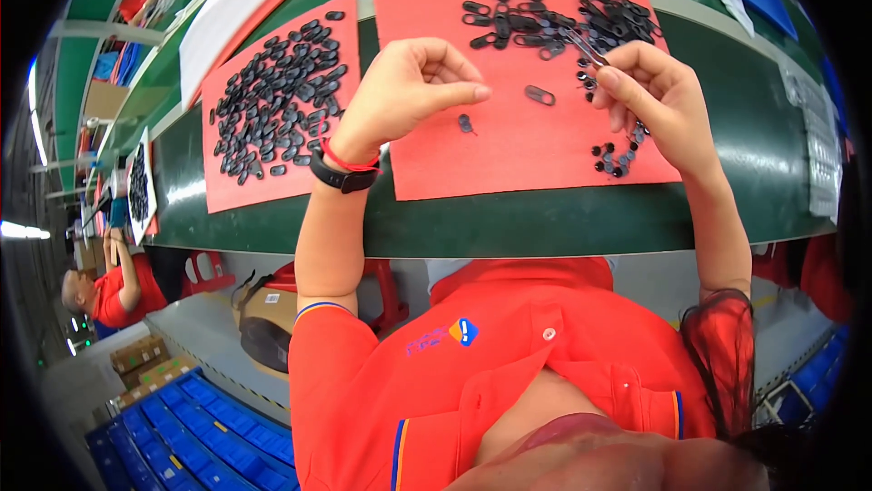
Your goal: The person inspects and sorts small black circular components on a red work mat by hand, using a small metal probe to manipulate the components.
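Observation:
My right hand [649, 96] pinches a pair of metal tweezers [586, 48] between thumb and fingers. The tweezers' tips reach to the pile of black elongated looped pieces [531, 23] at the far side of the right pink mat [427, 168]. My left hand [422, 91] hovers over that mat's left part, fingers loosely curled and thumb apart from them, with nothing visible in its grasp. Between the hands lies a single black oval looped piece [540, 95]. Below my left thumb is a small dark piece with a thin tail [466, 124]. Small round dark parts [618, 164] lie near my right hand.
Many small black oval pieces [282, 96] cover a second pink mat [222, 200] at left. Both mats lie on a green table [545, 228]. A clear plastic tray [813, 141] stands at the right edge. Another person [113, 287] sits at far left, near blue bins [200, 436].

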### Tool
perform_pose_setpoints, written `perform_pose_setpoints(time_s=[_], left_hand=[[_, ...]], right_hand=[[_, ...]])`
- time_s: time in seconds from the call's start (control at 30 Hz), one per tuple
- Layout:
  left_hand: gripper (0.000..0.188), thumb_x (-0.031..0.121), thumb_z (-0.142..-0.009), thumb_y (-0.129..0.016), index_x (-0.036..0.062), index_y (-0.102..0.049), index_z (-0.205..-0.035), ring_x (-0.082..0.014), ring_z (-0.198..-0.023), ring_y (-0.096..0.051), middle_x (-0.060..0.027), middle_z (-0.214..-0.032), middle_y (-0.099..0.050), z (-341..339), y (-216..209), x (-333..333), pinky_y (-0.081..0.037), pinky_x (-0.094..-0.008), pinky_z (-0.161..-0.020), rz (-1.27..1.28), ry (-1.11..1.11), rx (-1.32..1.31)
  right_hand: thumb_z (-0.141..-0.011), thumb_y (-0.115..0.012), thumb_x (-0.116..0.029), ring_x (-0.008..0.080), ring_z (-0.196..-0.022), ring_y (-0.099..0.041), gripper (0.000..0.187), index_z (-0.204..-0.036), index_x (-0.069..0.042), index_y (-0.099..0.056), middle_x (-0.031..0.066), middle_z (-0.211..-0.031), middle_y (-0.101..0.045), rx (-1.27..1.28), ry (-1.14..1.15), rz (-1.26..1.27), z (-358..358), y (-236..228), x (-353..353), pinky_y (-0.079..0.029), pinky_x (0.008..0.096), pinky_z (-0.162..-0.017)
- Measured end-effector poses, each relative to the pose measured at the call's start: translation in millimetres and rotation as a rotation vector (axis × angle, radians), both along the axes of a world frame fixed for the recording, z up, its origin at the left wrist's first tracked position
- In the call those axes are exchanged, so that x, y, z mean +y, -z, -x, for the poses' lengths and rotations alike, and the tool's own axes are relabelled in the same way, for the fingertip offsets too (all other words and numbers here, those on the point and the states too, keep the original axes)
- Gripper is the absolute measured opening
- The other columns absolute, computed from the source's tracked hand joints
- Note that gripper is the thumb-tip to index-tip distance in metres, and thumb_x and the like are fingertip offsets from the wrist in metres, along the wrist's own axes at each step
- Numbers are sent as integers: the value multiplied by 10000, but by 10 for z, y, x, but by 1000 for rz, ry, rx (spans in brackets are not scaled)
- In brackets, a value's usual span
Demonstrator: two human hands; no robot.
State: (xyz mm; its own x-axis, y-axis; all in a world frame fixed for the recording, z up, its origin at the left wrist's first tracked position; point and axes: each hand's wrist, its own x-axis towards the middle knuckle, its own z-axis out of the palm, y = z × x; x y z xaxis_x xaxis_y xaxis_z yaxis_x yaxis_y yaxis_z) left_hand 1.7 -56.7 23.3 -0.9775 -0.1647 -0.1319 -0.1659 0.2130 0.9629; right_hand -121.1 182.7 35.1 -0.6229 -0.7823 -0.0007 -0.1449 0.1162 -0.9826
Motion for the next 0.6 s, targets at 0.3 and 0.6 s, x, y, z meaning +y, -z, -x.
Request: perform_pose_setpoints(time_s=[0.3,0.6], left_hand=[[126,122,-717,-715,20,-684,-784,-94,-564,-559,-57,-691,-620,47,91,153,-447,-230,-542,526,96,-68],[100,124,-744,-653,69,-634,-826,-289,-802,-553,-119,-792,-539,198,258,944,-459,-392,-715,678,264,383]], right_hand=[[-884,-585,-166,40,-537,-538,152,-900,-15,-591,31,-707,-618,33,25,67,67,-13,51,-395,164,-461],[-879,-600,-185,37,-546,-539,170,-907,-18,-597,29,-707,-627,33,27,114,112,3,34,-402,167,-477]])
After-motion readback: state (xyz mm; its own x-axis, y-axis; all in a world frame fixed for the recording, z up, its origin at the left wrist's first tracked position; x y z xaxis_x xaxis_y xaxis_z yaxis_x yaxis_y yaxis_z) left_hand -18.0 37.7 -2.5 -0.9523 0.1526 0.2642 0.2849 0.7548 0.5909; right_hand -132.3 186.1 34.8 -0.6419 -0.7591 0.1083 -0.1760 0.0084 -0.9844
